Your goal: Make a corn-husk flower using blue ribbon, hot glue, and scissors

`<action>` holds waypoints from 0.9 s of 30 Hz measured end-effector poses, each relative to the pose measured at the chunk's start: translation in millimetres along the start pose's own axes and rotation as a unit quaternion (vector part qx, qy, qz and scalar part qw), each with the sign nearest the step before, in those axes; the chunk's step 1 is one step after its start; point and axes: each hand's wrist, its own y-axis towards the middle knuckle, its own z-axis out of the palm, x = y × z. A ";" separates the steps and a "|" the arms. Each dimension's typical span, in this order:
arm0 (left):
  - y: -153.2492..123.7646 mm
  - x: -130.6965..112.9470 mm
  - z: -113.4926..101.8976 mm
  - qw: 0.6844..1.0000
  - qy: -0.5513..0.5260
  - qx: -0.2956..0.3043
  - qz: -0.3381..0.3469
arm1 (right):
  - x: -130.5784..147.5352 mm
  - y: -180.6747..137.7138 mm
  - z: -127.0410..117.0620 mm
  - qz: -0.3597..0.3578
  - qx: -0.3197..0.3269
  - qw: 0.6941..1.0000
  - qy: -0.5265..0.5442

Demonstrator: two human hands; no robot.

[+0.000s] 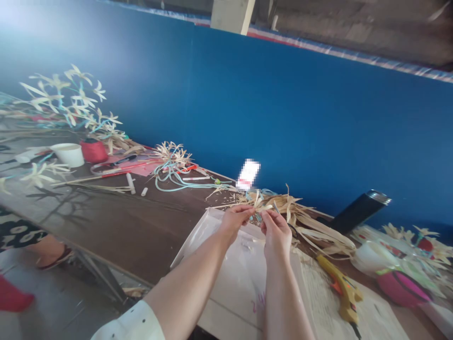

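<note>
My left hand (pixel 235 221) and my right hand (pixel 278 231) come together above the far edge of a white cardboard box lid (pixel 198 236). Between their fingertips is a small pale dried-husk flower (pixel 261 204). Both hands pinch at its lower part, which the fingers partly cover. Just behind lies a heap of dried husks (pixel 311 222), spreading to the right. A yellow glue gun (pixel 341 285) rests on a printed sheet (pixel 318 302), to the right of my right forearm.
A black thermos (pixel 361 212) leans near the blue wall (pixel 300 118). On the right are a white cup (pixel 373 257) and a pink pouch (pixel 403 288). Pale blue cords (pixel 166 182), a white tub (pixel 70 155) and husk flowers on stems (pixel 83 99) occupy the left. A person's foot (pixel 51 252) shows below.
</note>
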 end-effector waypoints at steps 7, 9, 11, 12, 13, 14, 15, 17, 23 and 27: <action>-1.6 -2.6 1.6 1.000 0.022 -0.008 -0.016 | 0.4 0.3 -1.1 0.008 0.006 1.000 0.017; -1.2 -2.3 1.7 1.000 0.023 -0.007 -0.015 | 0.8 0.2 -0.9 0.013 0.001 1.000 0.020; -0.6 -1.9 1.9 1.000 0.027 -0.003 -0.012 | 1.2 0.1 -0.7 0.016 -0.001 1.000 0.021; -0.3 -1.6 2.1 1.000 0.029 -0.002 -0.010 | 1.2 0.2 -0.6 0.014 0.000 1.000 0.020; 0.0 -1.3 2.3 0.999 0.031 -0.002 -0.009 | 1.1 0.3 -0.6 0.011 -0.001 1.000 0.018; 0.3 -0.9 2.4 0.999 0.032 -0.003 -0.009 | 0.9 0.5 -0.6 0.007 -0.001 1.000 0.015; 0.7 -0.4 2.6 0.999 0.034 -0.004 -0.009 | 0.6 0.7 -0.7 0.005 -0.004 1.000 0.014; 1.2 0.4 3.1 0.999 0.036 -0.007 -0.006 | -0.3 1.3 -1.1 0.003 -0.010 1.000 0.013; -0.2 -1.2 5.2 0.998 0.056 -0.013 0.006 | -2.7 3.0 -2.3 -0.020 -0.004 1.000 -0.006; -2.6 -3.9 6.7 0.998 0.064 -0.013 0.003 | -2.5 2.9 -2.5 -0.014 -0.011 1.000 -0.012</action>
